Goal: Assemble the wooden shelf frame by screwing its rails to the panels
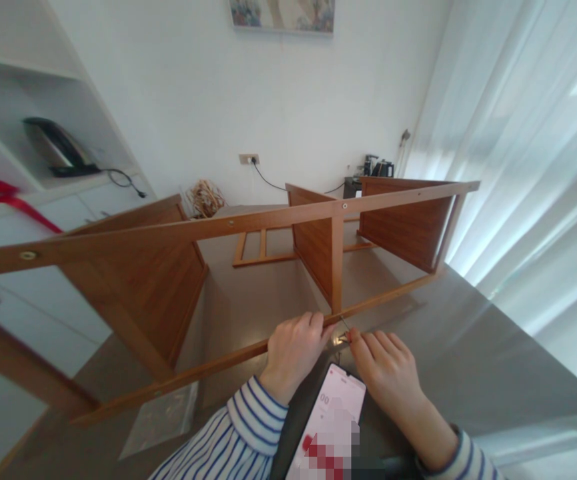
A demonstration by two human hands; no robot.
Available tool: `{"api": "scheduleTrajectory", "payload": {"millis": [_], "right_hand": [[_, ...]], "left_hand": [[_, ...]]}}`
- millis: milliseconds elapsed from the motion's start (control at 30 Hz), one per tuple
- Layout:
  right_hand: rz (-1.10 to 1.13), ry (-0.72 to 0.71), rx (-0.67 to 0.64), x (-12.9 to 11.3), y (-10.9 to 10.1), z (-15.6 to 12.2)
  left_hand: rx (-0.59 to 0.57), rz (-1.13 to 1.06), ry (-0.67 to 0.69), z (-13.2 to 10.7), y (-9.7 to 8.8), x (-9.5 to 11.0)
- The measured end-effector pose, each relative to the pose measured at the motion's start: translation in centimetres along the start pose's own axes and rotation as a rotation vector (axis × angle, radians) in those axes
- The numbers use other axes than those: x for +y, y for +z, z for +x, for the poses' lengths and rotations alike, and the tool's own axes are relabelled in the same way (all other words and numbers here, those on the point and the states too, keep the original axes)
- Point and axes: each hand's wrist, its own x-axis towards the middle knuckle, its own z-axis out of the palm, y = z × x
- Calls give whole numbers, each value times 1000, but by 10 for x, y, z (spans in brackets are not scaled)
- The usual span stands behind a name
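Observation:
A brown wooden shelf unit (268,221) lies on its side on the grey table, its slanting shelf panels between two long rails. My left hand (295,350) is closed around the lower rail (238,359), just left of where an upright meets it. Close beside it, my right hand (388,367) pinches a thin metal hex key (345,325). The tip of this key meets the lower rail near that joint; the bolt there is too small to make out. Round metal fasteners show along the upper rail. Below my hands is a phone (338,393) with a lit screen.
A clear plastic bag (161,420) lies on the grey table (493,373) at the left front. A kettle (61,147) stands in the white cabinet. White curtains (528,167) hang along the right. Behind the unit are a smaller wooden frame (263,259) and a cord by the wall.

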Motion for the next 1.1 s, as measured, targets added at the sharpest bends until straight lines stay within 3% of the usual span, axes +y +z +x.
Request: {"api": "scheduleTrajectory", "payload": {"millis": [633,1100], "right_hand": [[-69,-113,-164,5,-13,20],[-111,-44,-188,-2,-10,15]], "left_hand": [[-40,9,-17,1,-3,1],[-16,-4,3,1,0,1]]}}
